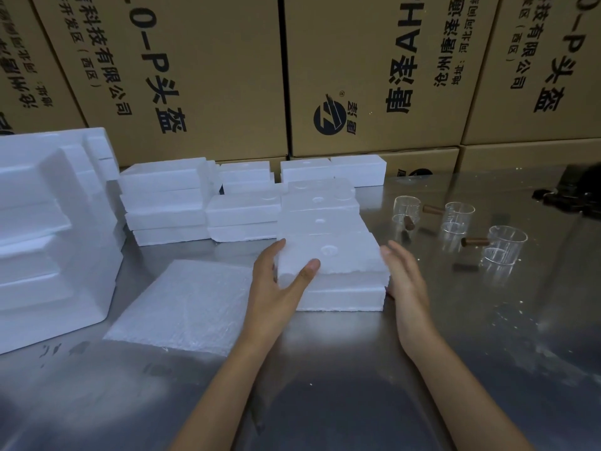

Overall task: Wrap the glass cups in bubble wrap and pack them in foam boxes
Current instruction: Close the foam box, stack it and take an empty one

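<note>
A white foam box lies closed on the steel table in front of me, its lid carrying a round dimple. My left hand grips the box's left corner, thumb on the lid and fingers along the side. At the box's right end my right hand is held with straight fingers, at or just off the foam. A stack of bubble wrap sheets lies flat to the left of the box. Three glass cups with brown wooden handles stand to the right: one, another and the nearest.
More foam boxes are stacked behind, against a wall of cardboard cartons. A large moulded foam piece fills the left side. A dark object lies at the far right of the steel table.
</note>
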Motion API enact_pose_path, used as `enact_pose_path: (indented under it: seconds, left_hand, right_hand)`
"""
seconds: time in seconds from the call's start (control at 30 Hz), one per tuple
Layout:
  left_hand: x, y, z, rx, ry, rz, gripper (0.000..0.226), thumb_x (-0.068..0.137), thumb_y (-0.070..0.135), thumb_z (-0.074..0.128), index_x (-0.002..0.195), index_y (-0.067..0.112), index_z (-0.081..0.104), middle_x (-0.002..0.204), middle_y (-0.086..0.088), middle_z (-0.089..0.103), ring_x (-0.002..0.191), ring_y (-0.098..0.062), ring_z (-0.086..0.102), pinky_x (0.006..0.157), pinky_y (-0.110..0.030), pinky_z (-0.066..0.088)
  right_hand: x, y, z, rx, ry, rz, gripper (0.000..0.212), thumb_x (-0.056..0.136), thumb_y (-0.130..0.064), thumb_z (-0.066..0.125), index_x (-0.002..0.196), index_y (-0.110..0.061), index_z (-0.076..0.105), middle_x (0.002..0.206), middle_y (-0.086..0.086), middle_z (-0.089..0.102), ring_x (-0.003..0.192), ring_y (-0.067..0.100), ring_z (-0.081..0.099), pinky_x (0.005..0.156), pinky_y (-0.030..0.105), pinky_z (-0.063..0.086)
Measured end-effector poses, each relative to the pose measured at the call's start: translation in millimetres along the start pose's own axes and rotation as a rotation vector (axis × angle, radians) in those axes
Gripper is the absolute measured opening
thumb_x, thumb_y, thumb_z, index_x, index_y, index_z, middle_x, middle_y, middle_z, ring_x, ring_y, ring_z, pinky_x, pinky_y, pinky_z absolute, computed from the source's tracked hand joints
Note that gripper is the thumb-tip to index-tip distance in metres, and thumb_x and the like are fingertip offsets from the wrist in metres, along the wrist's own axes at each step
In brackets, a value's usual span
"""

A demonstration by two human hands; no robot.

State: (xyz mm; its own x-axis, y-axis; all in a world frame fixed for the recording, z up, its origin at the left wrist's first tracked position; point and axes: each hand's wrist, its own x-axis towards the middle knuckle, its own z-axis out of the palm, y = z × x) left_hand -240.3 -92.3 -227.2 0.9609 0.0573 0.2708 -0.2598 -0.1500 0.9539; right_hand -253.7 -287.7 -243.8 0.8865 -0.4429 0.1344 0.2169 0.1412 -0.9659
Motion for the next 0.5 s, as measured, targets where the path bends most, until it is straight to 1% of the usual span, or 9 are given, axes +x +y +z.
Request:
enact_pose_path:
  seconds: [0.07,0.1,0.17,0.2,0.27,0.37,0.4,0.47,0.5]
  left_hand:
    - [7,8,-5,0.002,0.06,0.023,0.057,0.08,0.063,0.061,0.132,0.045,0.048,0.137,0.02,0.044,0.12,0.0,0.046,0.098,-0.02,0.039]
    - [15,12,-9,0.004,0.1,0.038,0.045,0.087,0.058,0.058,0.129,0.044,0.05,0.136,0.018,0.046,0.119,-0.003,0.048,0.096,-0.019,0.04]
    - [38,21,-15,0.039,0.175,0.078,0.025,0.099,0.033,0.057,0.124,0.035,0.055,0.132,0.011,0.05,0.118,-0.009,0.05,0.086,-0.009,0.039]
    - [54,25,-18,0.084,0.192,0.102,0.024,0.099,0.021,0.055,0.122,0.03,0.056,0.13,0.008,0.052,0.116,-0.011,0.052,0.08,-0.007,0.039]
    - [90,32,-22,0.176,0.183,0.13,0.028,0.096,0.006,0.049,0.117,0.023,0.058,0.127,0.003,0.054,0.108,-0.015,0.054,0.077,-0.015,0.04]
    - [151,35,-26,0.315,0.149,0.091,0.03,0.094,0.004,0.042,0.115,0.016,0.06,0.117,-0.002,0.056,0.092,-0.019,0.054,0.067,-0.023,0.04]
    - [173,34,-27,0.37,0.144,0.069,0.031,0.094,0.005,0.041,0.115,0.015,0.061,0.111,-0.003,0.057,0.088,-0.02,0.053,0.064,-0.025,0.04]
    - [218,28,-31,0.466,0.139,0.017,0.03,0.093,0.005,0.04,0.112,0.014,0.062,0.096,-0.004,0.059,0.081,-0.023,0.053,0.067,-0.025,0.04]
    - [241,24,-32,0.515,0.133,-0.01,0.029,0.092,0.006,0.041,0.109,0.016,0.063,0.09,-0.003,0.059,0.081,-0.024,0.053,0.07,-0.026,0.042]
  right_hand:
    - [16,-1,-3,0.072,0.114,0.09,0.032,0.08,-0.051,0.066,0.108,-0.036,0.067,0.121,-0.007,0.068,0.116,0.015,0.064,0.095,0.037,0.052]
    - [25,-2,-4,0.083,0.15,0.12,0.021,0.087,-0.043,0.064,0.104,-0.033,0.067,0.123,-0.001,0.067,0.119,0.019,0.062,0.099,0.041,0.051]
    - [44,-1,-5,0.004,0.165,0.143,0.009,0.094,-0.034,0.059,0.098,-0.03,0.066,0.121,0.003,0.067,0.118,0.02,0.062,0.101,0.042,0.051]
    - [53,1,-5,-0.056,0.157,0.144,0.009,0.095,-0.031,0.058,0.096,-0.029,0.067,0.117,0.004,0.069,0.115,0.022,0.064,0.1,0.042,0.051]
    - [70,4,-1,-0.165,0.15,0.119,0.011,0.095,-0.027,0.057,0.092,-0.024,0.068,0.107,0.012,0.071,0.103,0.027,0.067,0.095,0.042,0.053]
    - [94,9,6,-0.324,0.167,0.083,0.017,0.095,-0.016,0.052,0.088,-0.019,0.067,0.096,0.016,0.072,0.077,0.021,0.069,0.073,0.034,0.055]
    - [103,11,7,-0.382,0.185,0.081,0.019,0.093,-0.013,0.05,0.089,-0.019,0.068,0.094,0.014,0.073,0.077,0.022,0.069,0.073,0.033,0.055]
    - [122,18,10,-0.446,0.236,0.088,0.022,0.089,-0.01,0.047,0.088,-0.02,0.067,0.091,0.012,0.073,0.083,0.029,0.069,0.081,0.039,0.056]
    - [130,20,12,-0.459,0.268,0.086,0.022,0.086,-0.009,0.047,0.086,-0.02,0.067,0.086,0.01,0.073,0.08,0.026,0.07,0.076,0.035,0.057]
